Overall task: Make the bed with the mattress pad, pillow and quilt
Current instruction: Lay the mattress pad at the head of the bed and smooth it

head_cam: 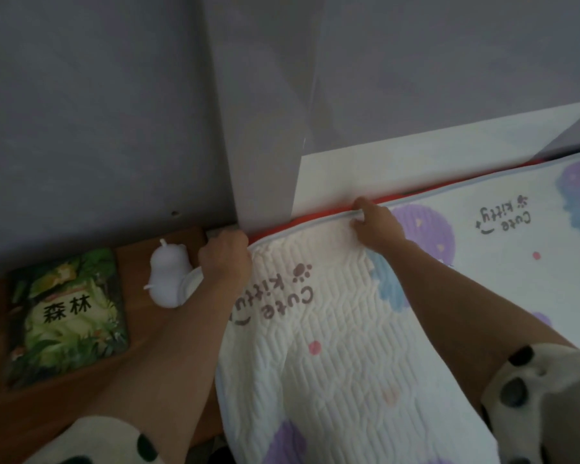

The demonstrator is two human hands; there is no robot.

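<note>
You gripped the mattress pad (pixel 332 329) at its far edge, against the wall.
Your left hand (pixel 226 254) curled round the pad's corner, just beside the white figurine (pixel 168 279) on the desk (pixel 168 333). Your right hand (pixel 377 227) had its fingers (pixel 364 204) pinching the piped hem, over the red mattress (pixel 315 217).

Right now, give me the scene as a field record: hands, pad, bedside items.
left hand: grips the corner of the mattress pad
right hand: pinches the pad's piped edge
mattress pad: quilted, "Cute Kitty" print, edge near the wall
red strip: shows beyond the pad's edge
wooden surface: holds book and white bear figure
pillow, quilt: not in view
</note>
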